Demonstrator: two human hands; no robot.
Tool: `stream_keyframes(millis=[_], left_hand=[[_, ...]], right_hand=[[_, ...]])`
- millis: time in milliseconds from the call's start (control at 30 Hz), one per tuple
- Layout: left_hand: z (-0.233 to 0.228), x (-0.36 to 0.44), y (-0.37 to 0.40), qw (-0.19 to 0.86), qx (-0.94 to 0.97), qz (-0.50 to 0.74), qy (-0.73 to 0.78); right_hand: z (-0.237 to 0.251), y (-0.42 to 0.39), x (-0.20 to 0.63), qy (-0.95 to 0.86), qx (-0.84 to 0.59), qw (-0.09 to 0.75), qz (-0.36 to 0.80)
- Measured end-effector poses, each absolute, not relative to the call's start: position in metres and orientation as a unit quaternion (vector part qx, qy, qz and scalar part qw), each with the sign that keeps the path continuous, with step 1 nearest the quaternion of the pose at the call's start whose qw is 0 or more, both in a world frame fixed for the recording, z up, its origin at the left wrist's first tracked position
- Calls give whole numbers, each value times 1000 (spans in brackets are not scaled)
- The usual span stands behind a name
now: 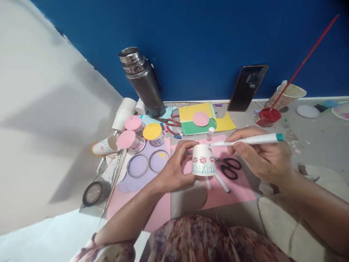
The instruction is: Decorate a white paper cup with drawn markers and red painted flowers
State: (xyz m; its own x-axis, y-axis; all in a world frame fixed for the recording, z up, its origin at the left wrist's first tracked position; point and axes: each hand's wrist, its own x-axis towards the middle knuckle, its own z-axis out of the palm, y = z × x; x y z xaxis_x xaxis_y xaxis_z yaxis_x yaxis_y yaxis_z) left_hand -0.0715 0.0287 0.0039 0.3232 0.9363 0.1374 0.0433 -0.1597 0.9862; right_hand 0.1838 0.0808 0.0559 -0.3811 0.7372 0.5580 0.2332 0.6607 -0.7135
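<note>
A small white paper cup [203, 151] is gripped upside down by my left hand [178, 165], thumb at its lower rim and fingers near its base. Red flowers and green-blue grass strokes decorate its side. My right hand [261, 156] pinches a white marker [253, 139] with a green end, its tip pointing left near the cup's top edge; whether it touches cannot be made out. Below the cup lie more white markers [222, 182], one with a blue end. Black-handled scissors [230, 168] rest on pink paper [240, 196] just right of the cup.
To the left stand decorated cups with pink [126, 139] and yellow discs [152, 131], two tape rings [137, 166] and a black tape roll [94, 193]. Along the blue wall are a steel flask [145, 83], a phone [247, 87] and a red paint jar [267, 117] with a brush.
</note>
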Motion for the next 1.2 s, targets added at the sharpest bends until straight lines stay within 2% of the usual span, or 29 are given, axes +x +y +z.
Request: stream_keyframes(millis=[133, 333, 467, 567, 667, 800, 933, 1200], left_hand=[[5, -72, 28, 555, 583, 459, 375], [7, -69, 30, 617, 525, 494, 314], [6, -68, 31, 619, 523, 489, 321], [5, -70, 31, 589, 558, 481, 333], [6, -75, 30, 502, 626, 452, 391], [10, -75, 30, 435, 660, 420, 446], [14, -73, 30, 432, 658, 424, 447], [20, -74, 30, 388, 675, 414, 472]], right_hand=[[51, 86, 182, -767, -334, 468, 284], [39, 93, 183, -805, -332, 367, 328], [29, 92, 179, -827, -317, 346, 310], [26, 92, 177, -842, -325, 332, 276], [27, 93, 175, -865, -319, 297, 247], [27, 94, 175, -867, -324, 268, 268], [30, 94, 179, -848, -315, 295, 306], [44, 90, 183, -819, -205, 460, 276]])
